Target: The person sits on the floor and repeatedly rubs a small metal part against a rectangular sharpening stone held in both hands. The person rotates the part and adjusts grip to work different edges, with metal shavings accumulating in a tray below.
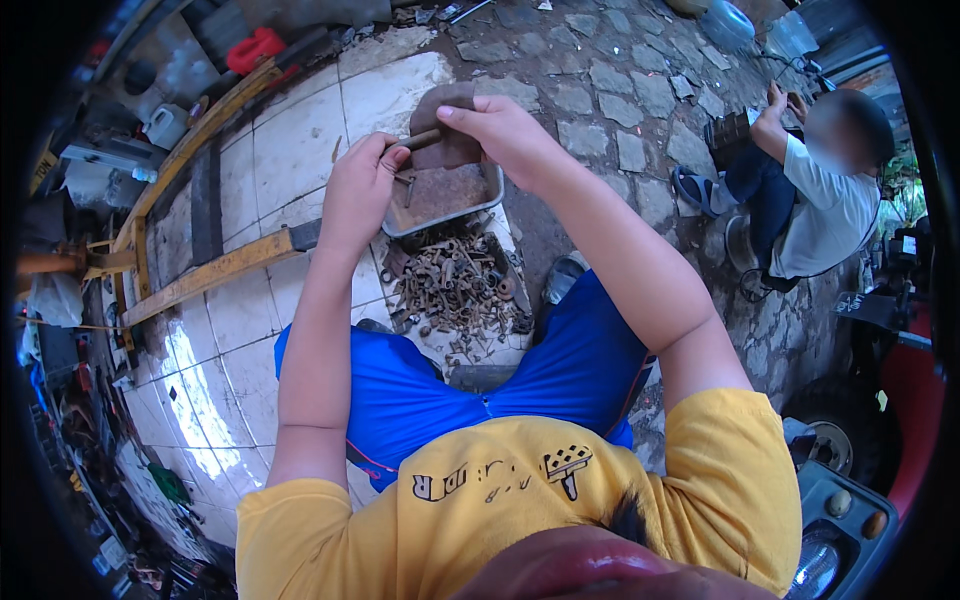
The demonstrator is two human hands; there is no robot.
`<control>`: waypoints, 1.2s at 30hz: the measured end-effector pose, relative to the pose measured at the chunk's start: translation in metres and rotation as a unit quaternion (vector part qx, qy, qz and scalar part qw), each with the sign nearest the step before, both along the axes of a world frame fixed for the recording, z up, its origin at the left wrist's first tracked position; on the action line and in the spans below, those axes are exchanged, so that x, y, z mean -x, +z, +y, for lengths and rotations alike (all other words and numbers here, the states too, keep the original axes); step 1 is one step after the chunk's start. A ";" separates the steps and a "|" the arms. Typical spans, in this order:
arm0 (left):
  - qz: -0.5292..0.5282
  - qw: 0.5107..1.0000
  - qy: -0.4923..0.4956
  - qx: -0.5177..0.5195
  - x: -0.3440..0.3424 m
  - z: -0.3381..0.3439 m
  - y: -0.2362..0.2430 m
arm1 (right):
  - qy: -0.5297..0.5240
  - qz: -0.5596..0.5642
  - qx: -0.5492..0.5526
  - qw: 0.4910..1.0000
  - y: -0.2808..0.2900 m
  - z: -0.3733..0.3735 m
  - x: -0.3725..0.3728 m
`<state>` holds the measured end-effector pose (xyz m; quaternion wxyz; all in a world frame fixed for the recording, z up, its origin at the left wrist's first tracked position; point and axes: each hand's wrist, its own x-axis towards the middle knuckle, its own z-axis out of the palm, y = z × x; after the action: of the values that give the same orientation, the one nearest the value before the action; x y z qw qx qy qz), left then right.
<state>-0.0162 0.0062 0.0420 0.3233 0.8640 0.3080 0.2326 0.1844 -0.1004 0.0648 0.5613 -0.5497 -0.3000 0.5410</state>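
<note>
Both my arms reach forward over a metal tray (494, 190) on the floor. My left hand (362, 185) is closed, its thumb and fingers pinching a short brownish metal rod (420, 140). In my right hand (500, 135), also closed, is a brown sheet that looks like sandpaper (440, 152). The rod's far end lies against the sheet, near my right thumb. Inside the tray a small bolt (409, 190) leans by my left fingers. Between the tray and my knees lies a heap of rusty nuts and bolts (460, 285).
A yellow metal frame (210, 275) lies across the white tiles at left. A red jug (255, 50) and a white jug (167, 125) stand beyond it. At right, another person (825, 190) sits low on the stone paving. A headlight unit (825, 550) is at lower right.
</note>
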 end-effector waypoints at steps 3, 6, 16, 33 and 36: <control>-0.008 1.000 -0.013 -0.013 0.000 0.001 0.000 | 0.009 -0.011 -0.015 1.000 -0.026 0.003 0.009; -0.009 1.000 -0.005 -0.002 0.000 0.000 0.004 | 0.001 0.034 -0.029 0.999 -0.013 0.005 -0.004; 0.008 0.999 -0.004 -0.031 0.000 0.001 0.001 | 0.003 0.009 -0.004 1.000 -0.021 0.004 0.009; 0.030 0.996 0.020 -0.079 0.002 0.001 0.004 | 0.017 0.015 0.012 1.000 -0.027 0.009 0.007; 0.033 0.991 0.045 -0.118 0.003 -0.001 0.001 | 0.026 0.035 -0.018 0.999 -0.033 0.013 -0.010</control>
<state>-0.0192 0.0053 0.0429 0.1979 0.8887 0.3270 0.2533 0.1944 -0.0871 0.0316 0.5671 -0.5121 -0.3040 0.5690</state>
